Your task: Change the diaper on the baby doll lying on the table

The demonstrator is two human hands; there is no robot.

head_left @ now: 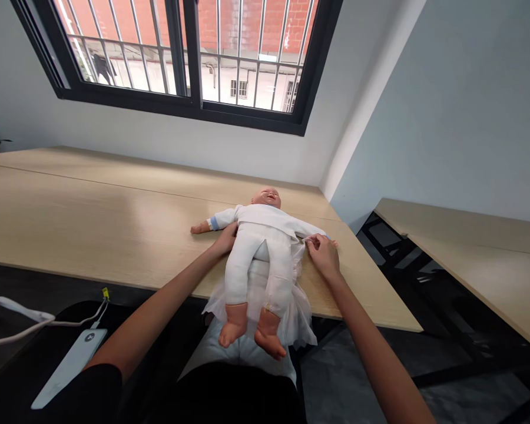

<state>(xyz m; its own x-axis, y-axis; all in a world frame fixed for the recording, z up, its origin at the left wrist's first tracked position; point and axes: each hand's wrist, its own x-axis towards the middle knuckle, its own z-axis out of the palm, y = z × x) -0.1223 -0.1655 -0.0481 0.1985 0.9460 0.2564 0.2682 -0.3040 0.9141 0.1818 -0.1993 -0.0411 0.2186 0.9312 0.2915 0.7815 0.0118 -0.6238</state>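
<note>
A baby doll (265, 221) lies on its back on the wooden table, its head away from me and its bare feet past the near edge. White cloth covers its arms, body and legs. Beneath it spreads a white tulle dress (304, 321), hanging over the table edge. My right hand (323, 252) pinches a bit of the dress's white fabric beside the doll's hip. On the other side, my left hand (229, 237) rests against the doll's waist, its fingers mostly hidden behind the body.
The light wooden table (92, 206) runs along the wall under a barred window (194, 65). A second table (477, 253) stands to the right across a gap. At lower left, a white power bank (70, 368) with a cable lies on a dark surface.
</note>
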